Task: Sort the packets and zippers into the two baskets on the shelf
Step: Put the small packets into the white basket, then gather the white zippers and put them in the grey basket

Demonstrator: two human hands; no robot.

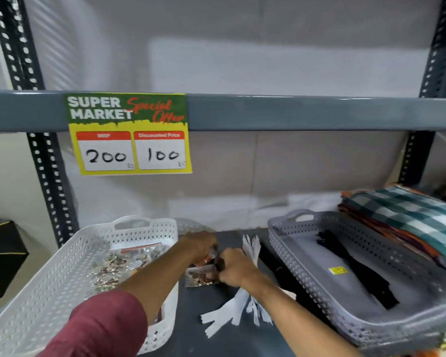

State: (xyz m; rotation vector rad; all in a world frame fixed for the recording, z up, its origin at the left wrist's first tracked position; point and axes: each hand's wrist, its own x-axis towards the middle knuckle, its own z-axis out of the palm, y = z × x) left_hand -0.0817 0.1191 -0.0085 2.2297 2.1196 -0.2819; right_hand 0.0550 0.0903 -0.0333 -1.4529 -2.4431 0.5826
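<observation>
A white perforated basket (62,266) on the left of the shelf holds several clear packets of small metal bits (119,264). A grey perforated basket (289,243) on the right holds black zippers (358,269). Between the baskets lie more clear packets (201,278) and a bunch of white zippers (232,313), with black zippers (271,261) beside them. My left hand (198,244) grips a packet with red print at the top of the pile. My right hand (236,266) is closed on the same pile, next to the white zippers; which item it pinches is hidden.
Folded checked cloths (407,220) are stacked behind and over the grey basket's right side. A price sign (130,134) hangs from the shelf beam above. A slotted upright post (49,186) stands at the left, with a dark box (3,253) outside it.
</observation>
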